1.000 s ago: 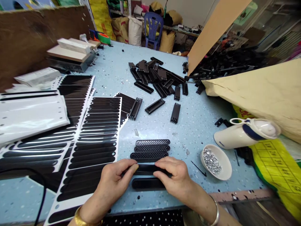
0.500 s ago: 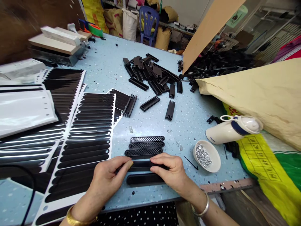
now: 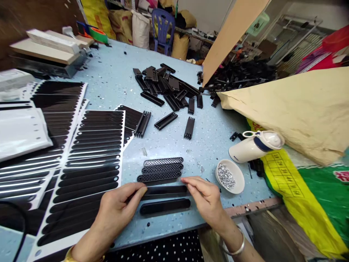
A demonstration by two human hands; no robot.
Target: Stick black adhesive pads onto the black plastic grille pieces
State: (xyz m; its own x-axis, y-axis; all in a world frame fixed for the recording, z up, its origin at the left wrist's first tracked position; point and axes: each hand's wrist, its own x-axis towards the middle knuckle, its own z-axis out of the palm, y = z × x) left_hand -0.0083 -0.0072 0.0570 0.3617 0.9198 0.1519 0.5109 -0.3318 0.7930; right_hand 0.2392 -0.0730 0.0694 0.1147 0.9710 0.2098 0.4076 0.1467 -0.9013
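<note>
A long black strip with rounded ends (image 3: 165, 191) lies crosswise before me, a hand at each end. My left hand (image 3: 120, 203) pinches its left end between thumb and fingers. At the right end, my right hand (image 3: 205, 198) has thumb and forefinger closed on the tip. Nearer to me lies a similar smooth black strip (image 3: 165, 207), untouched. Just beyond are three black bars with a lattice pattern (image 3: 163, 169), side by side. Left of my left hand are white-backed sheets of black rounded stickers (image 3: 92, 156).
A heap of black slotted plastic pieces (image 3: 166, 85) lies farther back. To the right are a white bowl of small metal parts (image 3: 238, 178) and a white bottle (image 3: 245, 150) on its side. Brown paper (image 3: 289, 105) and a yellow-green sack (image 3: 294, 182) border the right.
My right hand has slid rightward along the strip to its end, baring its middle. My left hand keeps the left end. The whole view has shifted slightly.
</note>
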